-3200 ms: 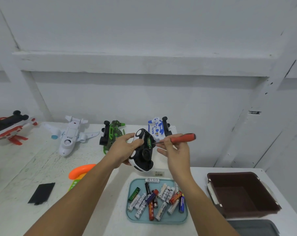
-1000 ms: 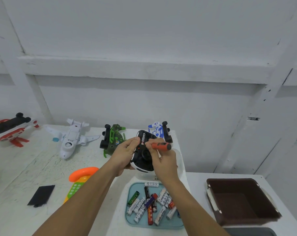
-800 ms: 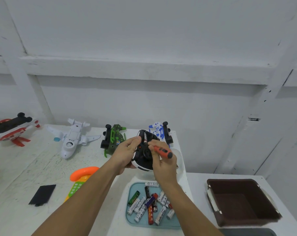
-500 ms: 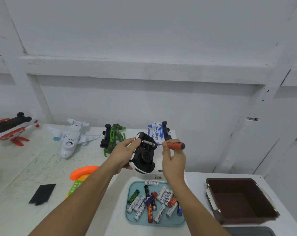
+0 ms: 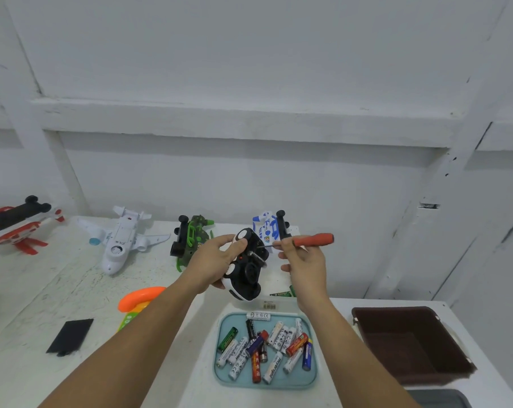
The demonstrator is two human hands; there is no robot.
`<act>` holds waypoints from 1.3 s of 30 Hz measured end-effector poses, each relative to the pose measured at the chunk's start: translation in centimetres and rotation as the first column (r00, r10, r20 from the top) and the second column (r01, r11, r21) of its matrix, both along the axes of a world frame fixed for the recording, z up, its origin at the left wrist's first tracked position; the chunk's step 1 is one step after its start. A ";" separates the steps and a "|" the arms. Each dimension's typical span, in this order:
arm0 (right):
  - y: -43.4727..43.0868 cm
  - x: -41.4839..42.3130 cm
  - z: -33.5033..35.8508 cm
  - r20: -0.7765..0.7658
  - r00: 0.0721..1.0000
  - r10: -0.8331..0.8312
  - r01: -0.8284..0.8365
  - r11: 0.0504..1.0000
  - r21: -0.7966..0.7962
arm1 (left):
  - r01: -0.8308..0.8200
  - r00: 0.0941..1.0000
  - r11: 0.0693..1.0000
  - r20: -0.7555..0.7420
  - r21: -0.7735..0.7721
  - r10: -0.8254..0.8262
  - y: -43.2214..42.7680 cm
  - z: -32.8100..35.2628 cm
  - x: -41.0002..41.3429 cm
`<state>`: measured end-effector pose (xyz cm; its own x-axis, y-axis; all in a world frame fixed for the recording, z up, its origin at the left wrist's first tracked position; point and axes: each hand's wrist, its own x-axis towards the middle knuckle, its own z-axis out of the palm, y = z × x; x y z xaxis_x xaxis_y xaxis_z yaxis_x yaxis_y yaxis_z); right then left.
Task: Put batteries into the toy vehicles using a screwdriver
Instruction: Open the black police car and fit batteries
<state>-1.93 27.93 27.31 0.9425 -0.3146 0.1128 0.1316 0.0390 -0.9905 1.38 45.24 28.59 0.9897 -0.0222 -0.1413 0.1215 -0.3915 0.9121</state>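
A second ago the right hand [image 5: 303, 262] lay over the car [image 5: 245, 275] with the screwdriver [image 5: 309, 240] slanting down across it. Since then that hand has drawn off to the right. The red handle, seen nearly end-on half a second ago, now lies level and sideways, its thin shaft pointing left with the tip at the upper part of the car's black underside. The left hand [image 5: 215, 260] has kept its grip and its place.

The left hand grips the car from the left, thumb laid over the white upper end and fingers wrapped behind. It holds the car in the air above the tabletop [image 5: 28, 304], just beyond the far edge of the tray [image 5: 220, 360], underside toward the camera. The right hand pinches the screwdriver between thumb and forefinger where handle meets shaft. Its other fingers hang loosely curled below. Both forearms rise from the lower edge and converge on the car.

A small dark-and-silver piece stands out from the underside just below the tip (too blurred to say whether it is a battery). The batteries [image 5: 267, 351] lie loose in the tray, and a green battery [image 5: 280, 294] lies on the tabletop beyond it, under the right hand. A brown bin [image 5: 408, 343] sits to the right of the tray. Behind the hands stand a green vehicle [image 5: 192, 240] and a blue-and-white vehicle [image 5: 267, 228], with a white plane [image 5: 122, 240] farther left.
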 end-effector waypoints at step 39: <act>14.2 -8.6 -4.4 -0.591 0.801 0.092 -0.518 0.600 -0.609 | -0.033 0.999 0.832 -0.022 -0.553 0.026 14.7 1.1 -11.7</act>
<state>-10.53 42.15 22.87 0.9520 -0.0125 -0.3059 -0.2106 -0.7518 -0.6248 -10.31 59.89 29.65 0.9893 -0.0714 -0.1273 0.1384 0.1821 0.9735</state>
